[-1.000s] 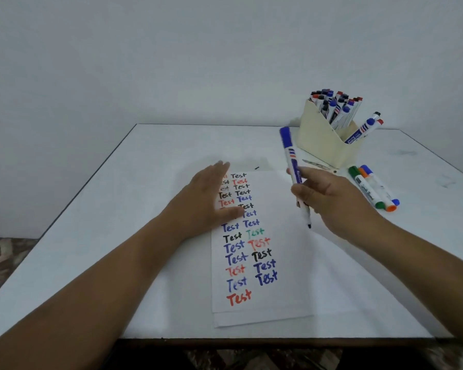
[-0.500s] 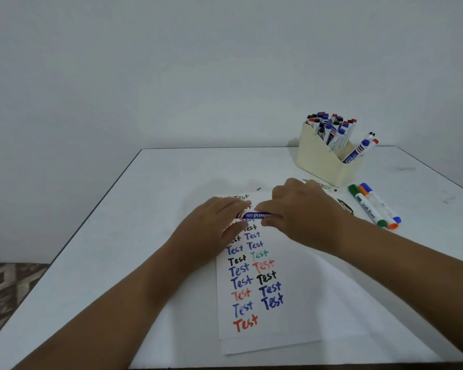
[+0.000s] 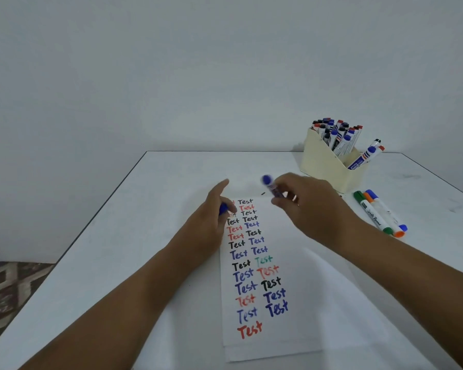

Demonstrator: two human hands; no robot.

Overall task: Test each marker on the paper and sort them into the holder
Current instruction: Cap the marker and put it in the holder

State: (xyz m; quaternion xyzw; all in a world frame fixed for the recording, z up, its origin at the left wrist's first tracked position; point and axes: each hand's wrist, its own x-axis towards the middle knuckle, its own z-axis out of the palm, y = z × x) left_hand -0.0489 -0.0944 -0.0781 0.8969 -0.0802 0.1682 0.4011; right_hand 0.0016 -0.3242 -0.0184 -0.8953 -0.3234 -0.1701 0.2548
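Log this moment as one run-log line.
step: uncapping | left hand: holds blue cap | right hand: grips blue marker above paper | holder: many markers | test mark: not yet

Paper (image 3: 300, 263) lay lengthwise at mid bench (image 3: 118, 249). Holder (image 3: 324, 166) stood at far right, w/ markers (image 3: 337, 134) in it. Three loose markers (image 3: 380, 214) lay side by side on bench, just in front & right of holder. Left hand (image 3: 211, 217) over paper's far left corner, right hand (image 3: 313, 206) over far right, marker (image 3: 271, 186) in its fingers (image 3: 278, 201).
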